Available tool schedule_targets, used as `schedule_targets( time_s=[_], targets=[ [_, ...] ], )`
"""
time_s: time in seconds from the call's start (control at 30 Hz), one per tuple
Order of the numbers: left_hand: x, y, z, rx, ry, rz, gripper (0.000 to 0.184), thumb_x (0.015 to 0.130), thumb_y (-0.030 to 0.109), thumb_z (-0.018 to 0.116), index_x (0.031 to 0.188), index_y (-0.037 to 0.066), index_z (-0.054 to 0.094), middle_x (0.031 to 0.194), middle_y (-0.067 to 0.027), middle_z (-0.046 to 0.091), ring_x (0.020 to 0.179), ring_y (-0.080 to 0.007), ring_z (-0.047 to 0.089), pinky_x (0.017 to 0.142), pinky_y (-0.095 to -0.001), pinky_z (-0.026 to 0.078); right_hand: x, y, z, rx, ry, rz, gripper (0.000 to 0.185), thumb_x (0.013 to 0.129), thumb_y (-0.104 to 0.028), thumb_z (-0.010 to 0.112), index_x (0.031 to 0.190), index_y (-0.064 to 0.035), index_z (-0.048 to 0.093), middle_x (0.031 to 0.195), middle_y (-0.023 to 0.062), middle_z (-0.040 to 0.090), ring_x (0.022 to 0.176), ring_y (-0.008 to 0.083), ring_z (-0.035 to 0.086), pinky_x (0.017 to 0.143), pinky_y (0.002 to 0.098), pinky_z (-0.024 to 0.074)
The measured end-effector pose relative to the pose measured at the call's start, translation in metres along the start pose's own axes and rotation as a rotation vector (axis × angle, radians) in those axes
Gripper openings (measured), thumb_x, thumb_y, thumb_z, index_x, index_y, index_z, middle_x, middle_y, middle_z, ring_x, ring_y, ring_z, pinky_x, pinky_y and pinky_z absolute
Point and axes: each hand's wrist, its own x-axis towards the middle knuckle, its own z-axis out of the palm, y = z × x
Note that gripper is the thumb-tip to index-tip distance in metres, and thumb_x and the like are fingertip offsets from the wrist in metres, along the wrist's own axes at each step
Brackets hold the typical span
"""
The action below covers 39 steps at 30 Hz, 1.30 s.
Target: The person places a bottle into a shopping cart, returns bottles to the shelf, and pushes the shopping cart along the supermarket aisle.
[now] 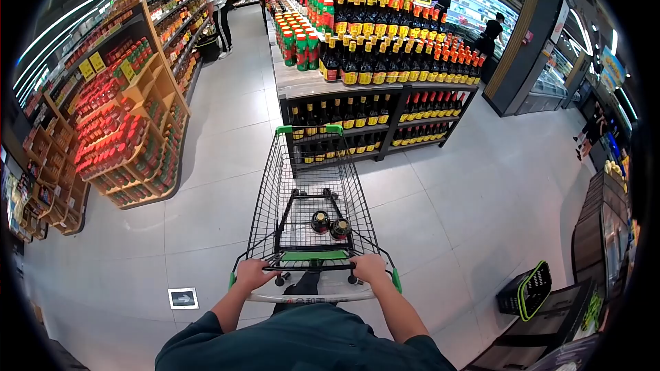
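A wire shopping cart (260, 199) with green corner pieces stands right in front of me. My left hand (253, 275) is closed on its near edge at the left, and my right hand (371, 268) is closed on the same edge at the right. Between them lies a green strip (315, 255); the lettered handlebar (313, 298) is closer to my body. Inside the cart, two dark bottles with gold caps, one (320, 221) and another (339, 228), stand close together toward the near right. Their labels cannot be read from above.
Ahead, a display table (292, 86) carries rows of dark bottles (371, 62) and red-green bottles (301, 51). A wooden shelf unit (161, 130) of red goods stands left. A person (218, 7) bends at the left shelves. A black-green basket (526, 292) is at the right.
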Motion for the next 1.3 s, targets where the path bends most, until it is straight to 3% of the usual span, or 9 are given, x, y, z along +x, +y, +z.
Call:
schedule_targets(
  time_s=[0.53,1.07,1.17,1.3],
  targets=[
    [-0.036,-0.007,-0.001,-0.013,0.037,-0.132,0.059,0.077,0.070,0.068,0.085,0.013,0.079,0.074,-0.0108,0.070,0.076,-0.0321,0.067,0.065,-0.0447,0.050,0.027,-0.022,-0.012,-0.084,-0.143,-0.100,0.041,0.079,-0.023,0.061,0.116,-0.0321,0.074,0.104,0.0067,0.075,0.098,0.0283,0.070,0.080,0.0440,0.0572],
    [-0.056,-0.006,-0.009,0.005,0.140,-0.176,0.051,0.080,0.065,0.069,0.082,0.015,0.079,0.074,-0.0081,0.070,0.074,-0.0296,0.067,0.063,-0.0423,0.050,0.054,-0.042,-0.016,-0.143,-0.193,-0.198,0.040,0.082,-0.024,0.060,0.117,-0.0344,0.074,0.103,0.0056,0.075,0.096,0.0284,0.071,0.080,0.0437,0.0575],
    [-0.056,-0.014,-0.004,0.034,0.155,-0.178,0.051,0.080,0.065,0.069,0.081,0.014,0.078,0.074,-0.0077,0.069,0.074,-0.0291,0.067,0.063,-0.0421,0.050,0.053,-0.049,-0.027,-0.081,-0.150,-0.224,0.033,0.080,-0.019,0.058,0.106,-0.0236,0.077,0.098,0.0090,0.075,0.092,0.0304,0.071,0.079,0.0451,0.0573],
    [-0.052,-0.023,-0.010,0.039,0.131,-0.196,0.052,0.080,0.065,0.069,0.081,0.013,0.078,0.075,-0.0077,0.069,0.076,-0.0285,0.067,0.063,-0.0420,0.050,0.068,-0.058,-0.025,-0.132,-0.184,-0.233,0.035,0.080,-0.021,0.059,0.110,-0.0278,0.076,0.101,0.0080,0.075,0.096,0.0292,0.071,0.081,0.0439,0.0573]
  ],
)
